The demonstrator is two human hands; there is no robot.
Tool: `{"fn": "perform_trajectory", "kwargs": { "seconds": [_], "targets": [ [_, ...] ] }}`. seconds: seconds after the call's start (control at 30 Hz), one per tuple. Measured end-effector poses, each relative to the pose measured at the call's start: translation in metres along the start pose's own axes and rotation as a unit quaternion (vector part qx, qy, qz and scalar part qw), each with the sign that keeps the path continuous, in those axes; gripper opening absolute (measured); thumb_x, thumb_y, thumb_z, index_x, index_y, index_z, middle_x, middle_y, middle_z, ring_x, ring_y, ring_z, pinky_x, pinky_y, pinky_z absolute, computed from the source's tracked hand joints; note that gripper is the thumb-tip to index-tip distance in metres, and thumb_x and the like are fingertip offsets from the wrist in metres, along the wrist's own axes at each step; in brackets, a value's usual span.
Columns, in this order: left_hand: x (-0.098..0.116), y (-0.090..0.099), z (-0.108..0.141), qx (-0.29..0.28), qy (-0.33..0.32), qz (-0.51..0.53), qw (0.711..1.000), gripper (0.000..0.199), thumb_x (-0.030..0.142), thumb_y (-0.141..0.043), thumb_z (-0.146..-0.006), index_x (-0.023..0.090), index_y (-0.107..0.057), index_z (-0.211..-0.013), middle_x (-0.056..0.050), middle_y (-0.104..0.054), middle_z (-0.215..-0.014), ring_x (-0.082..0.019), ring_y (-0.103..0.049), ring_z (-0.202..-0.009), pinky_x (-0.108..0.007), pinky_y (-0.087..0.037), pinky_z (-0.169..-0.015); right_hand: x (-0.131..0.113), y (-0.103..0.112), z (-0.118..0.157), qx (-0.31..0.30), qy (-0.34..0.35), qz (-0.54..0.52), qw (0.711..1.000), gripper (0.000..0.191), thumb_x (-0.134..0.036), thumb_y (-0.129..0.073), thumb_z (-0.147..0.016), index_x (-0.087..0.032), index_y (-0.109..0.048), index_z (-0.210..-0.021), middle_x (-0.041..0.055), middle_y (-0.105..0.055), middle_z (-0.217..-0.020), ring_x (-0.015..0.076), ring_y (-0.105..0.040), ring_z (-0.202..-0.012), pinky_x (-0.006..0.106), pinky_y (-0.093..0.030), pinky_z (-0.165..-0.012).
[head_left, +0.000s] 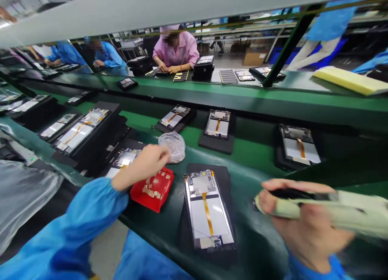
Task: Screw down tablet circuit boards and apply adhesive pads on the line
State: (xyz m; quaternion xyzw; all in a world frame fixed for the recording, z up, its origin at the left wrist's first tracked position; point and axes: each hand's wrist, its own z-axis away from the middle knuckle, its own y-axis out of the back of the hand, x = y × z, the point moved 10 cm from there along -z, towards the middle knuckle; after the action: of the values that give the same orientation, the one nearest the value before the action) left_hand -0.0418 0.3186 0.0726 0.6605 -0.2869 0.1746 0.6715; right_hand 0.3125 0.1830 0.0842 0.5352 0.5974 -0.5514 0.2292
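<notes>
Stacked tablets (81, 130): opened units, well left of the open tablet.
Red tray (150, 204): left of the open tablet; held pale square pieces.
Left hand (148, 160): beyond and left of the open tablet, near the clear bag; fingers curled, but whether the grip was apart or pinched on anything could not be told.
Clear bag (172, 146): beyond and left of the open tablet.
Open tablet (197, 221): lay on a dark pad (222, 179) on the desk (248, 247), circuit board and orange ribbon (207, 215) exposed.
Right hand (315, 231): right of the open tablet, grip clamped around a pale tool (357, 211).
Risk: in my judgement, a careless swing of the tool could have torn the ribbon; a sleeve could have upset the tray, scattering pieces.
Markings: no brand, label or writing was legible.
</notes>
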Motion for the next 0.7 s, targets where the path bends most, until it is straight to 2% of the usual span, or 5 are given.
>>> {"fn": "perform_trajectory", "kwargs": {
  "seconds": [0.17,0.27,0.37,0.57,0.7],
  "targets": [
    [-0.079,-0.050,0.105,-0.215,0.038,-0.218,0.951,0.014,0.012,-0.055,-0.087,0.018,-0.068,-0.083,-0.010,-0.073,-0.090,-0.024,-0.070,-0.081,-0.031,-0.048,-0.075,0.046,-0.096,-0.034,-0.083,0.018,-0.003,0.996,0.023,-0.038,-0.082,-0.081,-0.022,-0.071,-0.094,0.0073,-0.077,-0.081,0.0195,-0.063,-0.043,0.034,-0.050,-0.038],
    [-0.101,-0.081,0.120,-0.259,0.058,-0.261,0.928,0.016,0.012,-0.057,-0.087,0.016,-0.069,-0.097,-0.017,-0.073,-0.108,-0.031,-0.072,-0.096,-0.037,-0.052,-0.082,0.078,-0.128,-0.042,-0.111,0.007,-0.007,0.994,0.024,-0.037,-0.081,-0.082,-0.021,-0.068,-0.095,0.0053,-0.077,-0.081,0.0170,-0.063,-0.042,0.031,-0.050,-0.039],
    [-0.099,-0.098,0.121,-0.284,0.034,-0.260,0.922,0.022,0.011,-0.048,-0.092,0.016,-0.069,-0.096,-0.016,-0.073,-0.109,-0.033,-0.072,-0.101,-0.041,-0.054,-0.085,0.098,-0.146,-0.043,-0.132,0.005,0.004,0.991,0.023,-0.035,-0.079,-0.085,-0.020,-0.066,-0.097,0.0043,-0.077,-0.082,0.0147,-0.063,-0.044,0.028,-0.050,-0.041],
    [-0.082,-0.072,0.115,-0.245,0.029,-0.208,0.947,0.022,0.013,-0.055,-0.091,0.019,-0.062,-0.111,-0.013,-0.069,-0.118,-0.030,-0.068,-0.110,-0.038,-0.052,-0.089,0.108,-0.153,-0.046,-0.134,0.010,0.045,0.990,0.024,-0.036,-0.078,-0.085,-0.019,-0.065,-0.097,0.0045,-0.077,-0.083,0.0143,-0.064,-0.045,0.029,-0.053,-0.043],
    [-0.064,-0.031,0.070,-0.146,0.000,-0.181,0.973,0.017,0.017,-0.045,-0.095,0.019,-0.061,-0.099,-0.009,-0.069,-0.101,-0.025,-0.068,-0.090,-0.034,-0.051,-0.079,0.110,-0.153,-0.052,-0.131,0.011,0.041,0.991,0.023,-0.035,-0.079,-0.084,-0.019,-0.067,-0.096,0.0053,-0.077,-0.082,0.0155,-0.064,-0.045,0.030,-0.053,-0.042]
  ]
}}
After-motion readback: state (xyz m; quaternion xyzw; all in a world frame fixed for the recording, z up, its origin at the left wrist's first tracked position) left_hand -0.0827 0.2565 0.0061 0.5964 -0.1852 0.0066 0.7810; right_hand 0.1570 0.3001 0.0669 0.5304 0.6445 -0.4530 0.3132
